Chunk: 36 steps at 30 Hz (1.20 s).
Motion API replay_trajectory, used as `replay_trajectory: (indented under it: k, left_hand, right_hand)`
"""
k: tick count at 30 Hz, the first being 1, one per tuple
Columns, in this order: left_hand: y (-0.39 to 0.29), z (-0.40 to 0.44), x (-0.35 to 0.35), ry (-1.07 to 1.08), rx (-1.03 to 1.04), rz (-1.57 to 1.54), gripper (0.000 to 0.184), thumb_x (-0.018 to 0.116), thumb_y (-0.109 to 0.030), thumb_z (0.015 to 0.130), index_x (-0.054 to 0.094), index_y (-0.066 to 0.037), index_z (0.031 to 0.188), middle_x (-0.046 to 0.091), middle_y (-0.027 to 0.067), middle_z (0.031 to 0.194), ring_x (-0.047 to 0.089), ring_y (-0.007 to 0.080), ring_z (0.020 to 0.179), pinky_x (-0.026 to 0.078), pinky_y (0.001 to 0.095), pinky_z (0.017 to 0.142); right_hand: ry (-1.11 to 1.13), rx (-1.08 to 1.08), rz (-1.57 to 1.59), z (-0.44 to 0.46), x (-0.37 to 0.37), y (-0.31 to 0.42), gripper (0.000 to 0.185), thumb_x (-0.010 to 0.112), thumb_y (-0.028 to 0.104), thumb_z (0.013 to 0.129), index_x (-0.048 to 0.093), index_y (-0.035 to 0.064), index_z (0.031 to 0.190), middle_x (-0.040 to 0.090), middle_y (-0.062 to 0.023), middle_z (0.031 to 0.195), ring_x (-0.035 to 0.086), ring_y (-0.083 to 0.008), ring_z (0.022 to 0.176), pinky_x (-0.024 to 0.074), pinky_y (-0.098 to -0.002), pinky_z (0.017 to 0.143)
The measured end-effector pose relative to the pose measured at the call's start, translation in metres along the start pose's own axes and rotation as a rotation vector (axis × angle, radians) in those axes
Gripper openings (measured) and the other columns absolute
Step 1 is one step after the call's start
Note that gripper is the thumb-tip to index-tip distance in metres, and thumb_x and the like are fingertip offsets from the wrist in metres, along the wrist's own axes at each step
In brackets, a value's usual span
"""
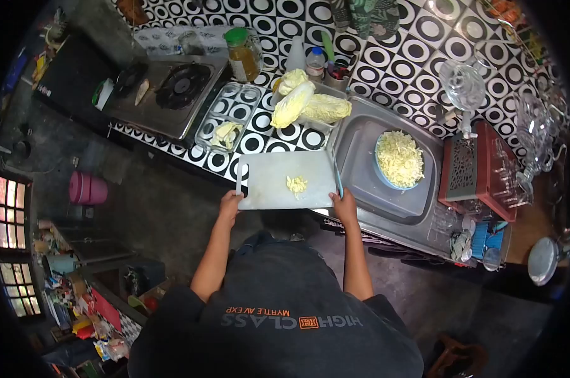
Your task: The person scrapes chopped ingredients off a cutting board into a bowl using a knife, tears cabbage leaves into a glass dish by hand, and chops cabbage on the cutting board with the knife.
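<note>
My left hand (230,205) is closed on the handle-end corner of a white cutting board (266,183). The opposite near corner is gripped by my right hand (343,206). A small heap of chopped napa cabbage (296,184) lies on the board. Along the board's right edge, by my right hand, runs a thin light-blue strip (339,176); I cannot tell what it is. Beyond the board, pale napa cabbages (294,106) rest in and over a container. To the right, a blue-rimmed bowl (378,169) heaped with shredded cabbage (400,159) stands in the sink.
The metal sink (354,126) adjoins the tiled counter. A glass dish (212,113) with cabbage pieces sits left of the cabbages, beside a gas stove (162,120). A green-lidded jar (239,53) and a blue-capped bottle (315,63) stand behind. A red-brown rack (467,160) borders the sink.
</note>
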<state>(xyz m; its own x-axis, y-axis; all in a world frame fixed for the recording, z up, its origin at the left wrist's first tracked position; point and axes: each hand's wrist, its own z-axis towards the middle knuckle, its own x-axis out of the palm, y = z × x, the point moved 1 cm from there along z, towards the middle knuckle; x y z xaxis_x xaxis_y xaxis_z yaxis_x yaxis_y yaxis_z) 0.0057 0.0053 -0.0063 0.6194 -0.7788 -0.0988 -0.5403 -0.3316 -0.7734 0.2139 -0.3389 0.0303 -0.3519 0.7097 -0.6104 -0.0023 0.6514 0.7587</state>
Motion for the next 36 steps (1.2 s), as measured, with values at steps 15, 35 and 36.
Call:
replay_trajectory:
  k: [15,35,36]
  left_hand:
    - [-0.064,-0.090,0.009,0.492,0.112,-0.707,0.008,0.057,-0.009,0.102,0.055,-0.009,0.110,0.065,0.0070,0.102,0.068,0.0184,0.095,0.059,0.0322,0.078]
    - [-0.141,-0.191,0.181,0.413,0.430,-0.812,0.015,0.059,-0.004,0.099,0.053,-0.007,0.113,0.065,0.0104,0.111,0.066,0.0187,0.100,0.059,0.0342,0.087]
    - [-0.137,-0.194,0.193,0.389,0.464,-0.809,0.015,0.059,-0.004,0.099,0.054,-0.007,0.113,0.065,0.0105,0.111,0.066,0.0181,0.100,0.059,0.0340,0.087]
  right_hand:
    - [-0.435,-0.161,0.015,-0.154,-0.096,0.090,0.034,0.057,0.010,0.094,0.060,-0.0039,0.125,0.061,-0.0213,0.108,0.061,-0.0394,0.099,0.0477,-0.0417,0.090]
    - [-0.067,-0.678,-0.196,-0.126,-0.164,0.126,0.068,0.057,-0.010,0.084,0.051,0.0136,0.148,0.058,-0.0138,0.102,0.062,-0.0345,0.094,0.0502,-0.0432,0.080]
    - [-0.040,-0.664,-0.225,-0.121,-0.174,0.117,0.070,0.056,-0.010,0.084,0.050,0.0139,0.149,0.058,-0.0136,0.103,0.062,-0.0352,0.095,0.0505,-0.0440,0.080]
